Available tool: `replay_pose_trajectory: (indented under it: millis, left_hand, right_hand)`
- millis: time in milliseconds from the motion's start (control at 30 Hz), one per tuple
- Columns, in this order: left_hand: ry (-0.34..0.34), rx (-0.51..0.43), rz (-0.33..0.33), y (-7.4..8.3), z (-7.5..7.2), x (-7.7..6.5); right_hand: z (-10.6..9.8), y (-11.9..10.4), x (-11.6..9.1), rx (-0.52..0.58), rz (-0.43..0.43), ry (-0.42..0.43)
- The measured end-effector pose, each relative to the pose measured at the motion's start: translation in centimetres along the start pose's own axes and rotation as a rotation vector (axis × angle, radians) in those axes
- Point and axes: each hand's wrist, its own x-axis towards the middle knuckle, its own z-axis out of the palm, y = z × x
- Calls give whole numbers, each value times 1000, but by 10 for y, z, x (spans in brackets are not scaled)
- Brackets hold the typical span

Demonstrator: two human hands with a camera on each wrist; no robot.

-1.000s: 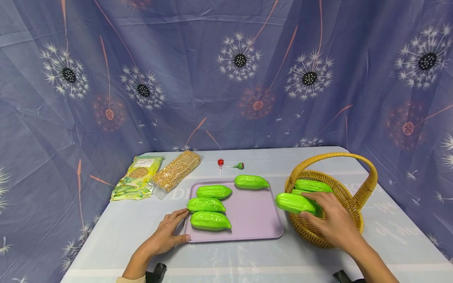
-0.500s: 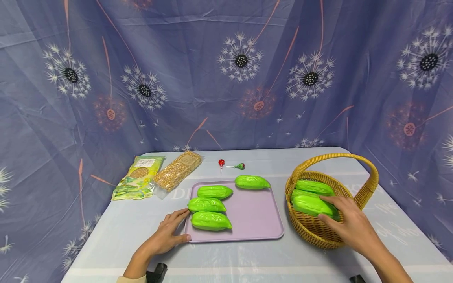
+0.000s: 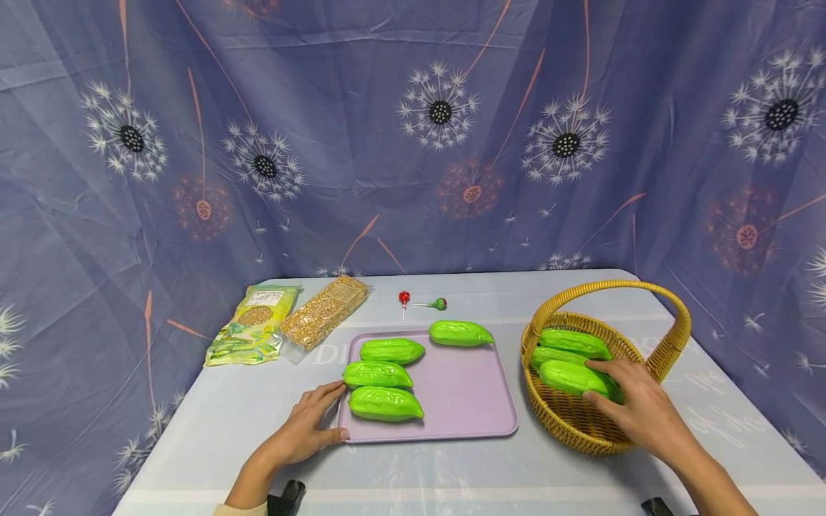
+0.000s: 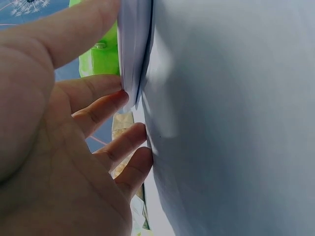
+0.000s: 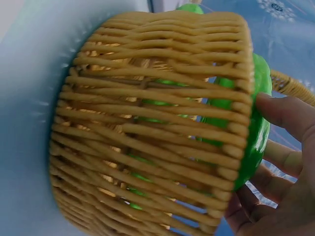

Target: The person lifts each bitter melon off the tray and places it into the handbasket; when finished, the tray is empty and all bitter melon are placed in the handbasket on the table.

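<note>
My right hand (image 3: pixel 635 405) holds a bright green bitter melon (image 3: pixel 573 378) inside the wicker basket (image 3: pixel 568 436), thumb on its near side and fingers over its far side. Two more bitter melons lie behind it in the basket. In the right wrist view the held bitter melon (image 5: pixel 258 118) shows above the basket's rim, under my thumb. My left hand (image 3: pixel 303 424) rests at the left edge of the lilac tray (image 3: pixel 464 401), its fingers and thumb spread and touching the rim. On the tray, three bitter melons (image 3: pixel 385 403) line the left side and another bitter melon (image 3: pixel 460 332) lies at the back right.
A yellow-green packet (image 3: pixel 253 322) and a clear bag of yellow kernels (image 3: pixel 325 309) lie at the back left. Behind the tray are a red lollipop (image 3: pixel 404 297) and a green lollipop (image 3: pixel 439 304). The basket's tall handle (image 3: pixel 606 287) arches over it. A patterned curtain (image 3: pixel 361 143) hangs behind the table.
My right hand has carried the bitter melon rightward from over the basket's left rim down into the basket, in front of the others. The left hand has stayed at the tray's edge.
</note>
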Motion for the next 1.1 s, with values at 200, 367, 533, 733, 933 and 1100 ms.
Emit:
replay_pose_trajectory:
  millis: [200,367,533,733,933,1100]
  left_hand:
    - [-1,-1,-3,1,0,0]
    - [-3,-11,-4,2,-1,0]
    - [-2,-8,-5,1,-1,0]
    - [-1,-12,-5,1,-1,-1]
    - [2,-7,1,0,-1,0]
    - [4,-8,0,0,0,-1]
  right_hand:
    - [7,6,1,-23,-2,-4]
    - [14,9,3,-46,10,-26]
    - [19,12,3,-54,37,-71]
    - [24,16,5,-81,47,-105]
    - [27,19,4,-99,54,-131]
    - [28,19,6,-116,59,-159]
